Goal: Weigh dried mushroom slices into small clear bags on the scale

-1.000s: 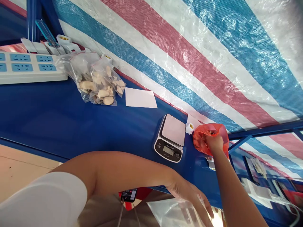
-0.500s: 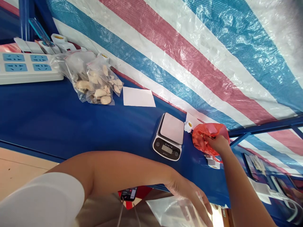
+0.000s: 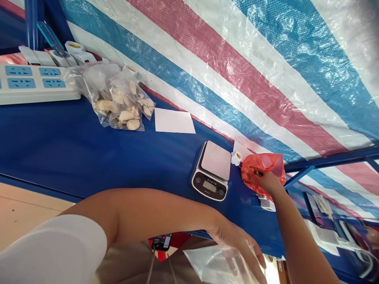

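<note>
My left hand (image 3: 241, 245) is bent over the table's front edge, closed on a clear plastic bag (image 3: 211, 262) that hangs below it. My right hand (image 3: 270, 183) reaches into the mouth of a red plastic bag (image 3: 249, 179) on the right. Its fingertips are partly hidden there, near small brownish pieces and a dark bit that I cannot make out. Left of the red bag stands a kitchen scale (image 3: 216, 159) with a pale platform and a black front panel.
Clear zip bags of pale, mushroom-like slices (image 3: 126, 115) lie by a power strip (image 3: 38, 92) at the left. A white paper (image 3: 174, 120) lies on the blue table (image 3: 118, 157). White rolls (image 3: 237, 157) flank the red bag. A striped sheet (image 3: 207, 71) rises behind.
My right hand has shifted slightly left inside the red bag, whose rim has moved a little. My left hand and the clear bag stay almost where they were.
</note>
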Tool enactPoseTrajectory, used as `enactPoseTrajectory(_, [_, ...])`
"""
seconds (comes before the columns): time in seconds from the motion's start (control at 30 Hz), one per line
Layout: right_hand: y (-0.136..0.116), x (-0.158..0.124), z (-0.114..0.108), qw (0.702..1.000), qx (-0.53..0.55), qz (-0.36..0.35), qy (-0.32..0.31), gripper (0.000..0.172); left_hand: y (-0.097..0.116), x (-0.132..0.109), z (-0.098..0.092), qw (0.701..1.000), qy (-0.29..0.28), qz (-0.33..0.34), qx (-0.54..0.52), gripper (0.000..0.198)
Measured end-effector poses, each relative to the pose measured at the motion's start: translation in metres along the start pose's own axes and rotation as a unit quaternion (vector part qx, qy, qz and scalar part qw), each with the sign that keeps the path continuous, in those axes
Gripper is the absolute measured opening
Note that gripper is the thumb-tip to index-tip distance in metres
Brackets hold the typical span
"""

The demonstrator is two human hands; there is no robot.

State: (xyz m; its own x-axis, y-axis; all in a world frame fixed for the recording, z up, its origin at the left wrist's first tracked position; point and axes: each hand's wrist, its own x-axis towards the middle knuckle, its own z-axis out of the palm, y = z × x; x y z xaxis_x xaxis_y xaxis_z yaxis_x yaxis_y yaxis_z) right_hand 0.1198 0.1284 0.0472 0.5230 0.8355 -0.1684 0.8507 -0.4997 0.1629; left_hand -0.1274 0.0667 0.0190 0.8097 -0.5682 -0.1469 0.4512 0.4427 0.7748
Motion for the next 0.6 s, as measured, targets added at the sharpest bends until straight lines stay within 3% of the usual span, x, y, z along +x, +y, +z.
enactPoseTrajectory(0.3, [0.0, 0.004, 0.002, 1.0, 0.027, 0.001, -0.012, 0.034, 0.0, -0.001, 0.001, 1.0, 0.024, -0.01, -0.013, 0.073])
enactPoseTrajectory(0.47, [0.0, 0.004, 0.009, 0.998, 0.039, 0.04, 0.027, 0.048, -0.001, 0.001, 0.0, 1.0, 0.02, -0.011, -0.013, 0.076])
enactPoseTrajectory(0.6, [0.006, 0.002, 0.004, 0.995, 0.052, 0.044, 0.07, 0.047, -0.003, 0.001, 0.0, 0.999, 0.033, -0.012, -0.03, 0.076])
